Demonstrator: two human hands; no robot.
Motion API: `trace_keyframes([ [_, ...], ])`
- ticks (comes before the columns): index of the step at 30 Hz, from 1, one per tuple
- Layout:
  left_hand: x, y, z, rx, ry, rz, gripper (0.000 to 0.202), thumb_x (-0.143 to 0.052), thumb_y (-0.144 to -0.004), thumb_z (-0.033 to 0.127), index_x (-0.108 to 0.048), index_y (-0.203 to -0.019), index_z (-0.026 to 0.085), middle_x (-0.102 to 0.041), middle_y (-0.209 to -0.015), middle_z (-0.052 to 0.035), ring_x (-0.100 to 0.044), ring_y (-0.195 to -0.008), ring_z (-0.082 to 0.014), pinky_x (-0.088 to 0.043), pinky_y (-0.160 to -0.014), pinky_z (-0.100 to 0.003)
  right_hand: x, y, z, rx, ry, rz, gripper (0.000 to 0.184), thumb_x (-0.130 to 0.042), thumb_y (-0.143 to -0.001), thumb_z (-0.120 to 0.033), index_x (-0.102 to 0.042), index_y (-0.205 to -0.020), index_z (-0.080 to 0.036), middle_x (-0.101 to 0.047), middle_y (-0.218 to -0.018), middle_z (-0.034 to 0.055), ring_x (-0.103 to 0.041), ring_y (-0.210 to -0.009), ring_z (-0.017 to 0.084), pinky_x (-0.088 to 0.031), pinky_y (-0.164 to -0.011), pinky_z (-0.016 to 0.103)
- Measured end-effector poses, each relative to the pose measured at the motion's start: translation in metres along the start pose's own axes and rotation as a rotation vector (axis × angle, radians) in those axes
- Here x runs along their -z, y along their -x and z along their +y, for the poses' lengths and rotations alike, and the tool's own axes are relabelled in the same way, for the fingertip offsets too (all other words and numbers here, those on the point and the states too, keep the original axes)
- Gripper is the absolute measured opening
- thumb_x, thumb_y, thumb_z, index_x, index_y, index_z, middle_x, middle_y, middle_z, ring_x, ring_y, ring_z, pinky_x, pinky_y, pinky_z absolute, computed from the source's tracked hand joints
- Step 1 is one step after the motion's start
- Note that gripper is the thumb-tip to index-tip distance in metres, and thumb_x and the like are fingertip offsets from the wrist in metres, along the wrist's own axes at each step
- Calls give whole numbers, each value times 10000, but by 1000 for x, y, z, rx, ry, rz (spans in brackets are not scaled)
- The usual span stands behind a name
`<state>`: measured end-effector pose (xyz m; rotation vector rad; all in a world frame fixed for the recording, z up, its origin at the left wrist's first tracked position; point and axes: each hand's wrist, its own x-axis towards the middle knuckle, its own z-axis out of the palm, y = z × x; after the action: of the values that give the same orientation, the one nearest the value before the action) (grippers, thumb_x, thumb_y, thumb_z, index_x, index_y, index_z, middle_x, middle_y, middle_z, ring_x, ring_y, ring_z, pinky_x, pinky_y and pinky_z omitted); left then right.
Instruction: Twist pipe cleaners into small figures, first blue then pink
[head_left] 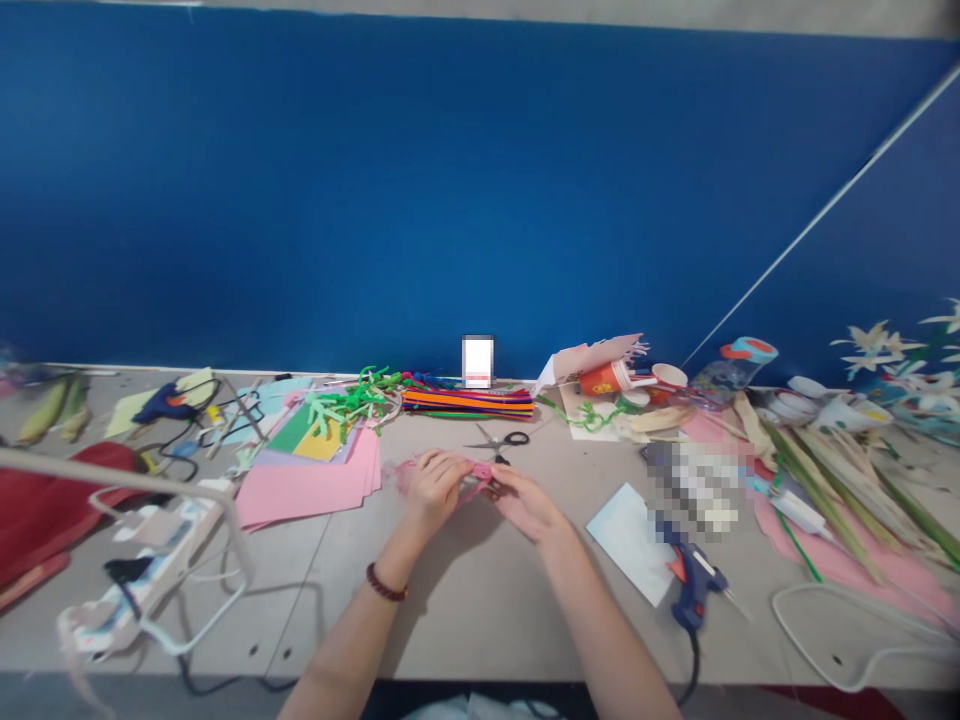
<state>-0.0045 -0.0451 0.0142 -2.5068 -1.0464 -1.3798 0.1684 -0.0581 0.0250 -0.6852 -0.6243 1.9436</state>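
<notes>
Both hands meet over the middle of the table, holding a pink, thin, partly see-through piece (475,489) whose exact kind I cannot make out. My left hand (436,488) is closed on its left part, and some of the pink stuff sticks out past the knuckles. On its right end, my right hand (525,499) pinches with thumb and fingers. Just beyond the hands lie black-handled scissors (514,439), blades pointing left. Behind them is a bundle of colourful pipe cleaners (469,402) in orange, purple and green.
Pink paper sheets (300,495) and green pipe-cleaner shapes (337,410) lie at left, near a white power strip (150,580). To the right are a blue glue gun (694,585), a pale sheet (630,540), a red paper cup (606,379) and corn husks (825,490). A blue partition (450,200) stands behind.
</notes>
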Motion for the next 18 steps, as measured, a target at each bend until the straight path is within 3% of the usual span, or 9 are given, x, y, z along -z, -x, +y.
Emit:
trace_keyframes([
  [10, 1, -2, 1, -8, -61, 62, 229, -448, -846, 49, -629, -880, 185, -702, -767, -36, -626, -737, -145, -426, -754, -315, 2, -1, 3, 21, -24, 17, 169, -768, -658, -224, -726, -802, -147, -695, -842, 43, -577, -769, 131, -415, -741, 255],
  [18, -7, 2, 1, 128, 58, 15, 163, -494, -855, 125, -621, -945, 175, -690, -885, -59, -613, -848, -167, -448, -765, -317, -3, -2, 5, 20, -90, 22, 155, -756, -673, -238, -714, -800, -159, -685, -834, 34, -570, -771, 134, -424, -679, 248],
])
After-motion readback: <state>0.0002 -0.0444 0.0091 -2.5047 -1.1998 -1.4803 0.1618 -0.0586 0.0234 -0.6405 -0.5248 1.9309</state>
